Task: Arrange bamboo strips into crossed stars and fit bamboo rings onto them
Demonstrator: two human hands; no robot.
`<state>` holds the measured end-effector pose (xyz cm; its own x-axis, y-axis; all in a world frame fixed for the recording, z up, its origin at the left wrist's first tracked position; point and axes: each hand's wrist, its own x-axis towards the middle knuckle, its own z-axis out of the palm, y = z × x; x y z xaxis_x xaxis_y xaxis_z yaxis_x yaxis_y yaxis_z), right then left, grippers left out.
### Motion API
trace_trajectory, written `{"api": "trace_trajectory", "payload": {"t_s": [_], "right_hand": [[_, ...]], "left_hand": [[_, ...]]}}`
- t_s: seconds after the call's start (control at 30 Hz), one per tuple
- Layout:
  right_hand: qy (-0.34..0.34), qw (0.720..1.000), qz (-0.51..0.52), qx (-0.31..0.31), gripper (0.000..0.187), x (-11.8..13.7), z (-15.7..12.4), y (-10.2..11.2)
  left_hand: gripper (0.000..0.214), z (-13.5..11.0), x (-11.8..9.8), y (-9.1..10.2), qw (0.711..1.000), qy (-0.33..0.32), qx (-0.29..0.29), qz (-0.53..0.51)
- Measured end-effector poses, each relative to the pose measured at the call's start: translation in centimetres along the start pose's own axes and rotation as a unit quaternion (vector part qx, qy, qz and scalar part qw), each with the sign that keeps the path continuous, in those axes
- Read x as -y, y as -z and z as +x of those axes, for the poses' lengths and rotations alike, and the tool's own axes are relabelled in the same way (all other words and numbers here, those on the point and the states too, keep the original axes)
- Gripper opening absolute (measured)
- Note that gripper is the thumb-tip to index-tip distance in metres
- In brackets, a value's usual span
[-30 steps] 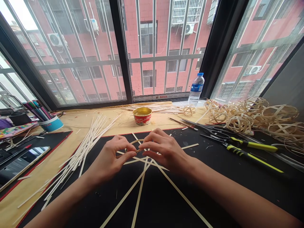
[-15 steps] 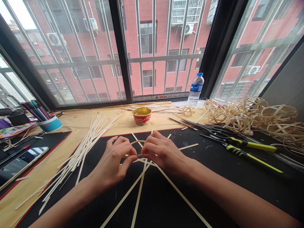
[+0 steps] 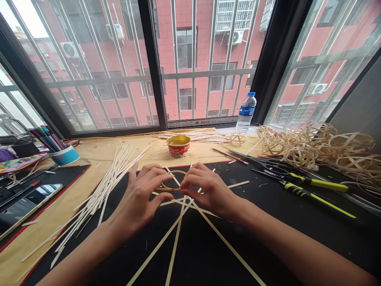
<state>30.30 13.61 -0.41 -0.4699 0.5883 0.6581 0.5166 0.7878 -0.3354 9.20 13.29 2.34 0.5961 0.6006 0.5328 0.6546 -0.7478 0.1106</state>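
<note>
A thin bamboo ring (image 3: 170, 189) is between my two hands, just above the crossed strips. My right hand (image 3: 205, 186) pinches the ring's right side between thumb and fingertips. On the ring's left, my left hand (image 3: 141, 192) has its thumb and fingers apart, with a gap around the ring; whether its fingers touch the far side is hidden. Several pale flat bamboo strips (image 3: 175, 248) cross each other on the black mat (image 3: 208, 254) beneath my hands, their ends spreading outward.
Loose strips (image 3: 102, 186) lie in a pile to the left. A red tin (image 3: 178, 151) and a water bottle (image 3: 245, 113) stand at the back. On the right are yellow-black pliers (image 3: 320, 198) and woven bamboo balls (image 3: 300, 155). A pen cup (image 3: 64, 155) and phone (image 3: 31, 210) are far left.
My left thumb and fingers have parted from their pinch on the ring, and the left hand has tilted more open. My right hand still holds the ring.
</note>
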Motion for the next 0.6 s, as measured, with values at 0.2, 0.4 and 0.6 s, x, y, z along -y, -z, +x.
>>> {"api": "trace_trajectory", "payload": {"t_s": [0.2,0.4,0.6], "right_hand": [[-0.008,0.997,-0.028,-0.071,0.004,-0.02,-0.06,0.12],[0.038,0.989,-0.092,-0.109,0.009,0.67,-0.28,0.07],[0.080,0.990,-0.084,-0.076,0.011,0.49,-0.03,0.62]], "left_hand": [[0.036,-0.13,-0.88,0.78,0.977,-0.058,-0.183,0.093],[0.030,-0.17,-0.91,0.63,0.975,-0.089,-0.163,0.121],[0.022,0.04,-0.73,0.47,0.988,-0.079,-0.101,0.083]]}}
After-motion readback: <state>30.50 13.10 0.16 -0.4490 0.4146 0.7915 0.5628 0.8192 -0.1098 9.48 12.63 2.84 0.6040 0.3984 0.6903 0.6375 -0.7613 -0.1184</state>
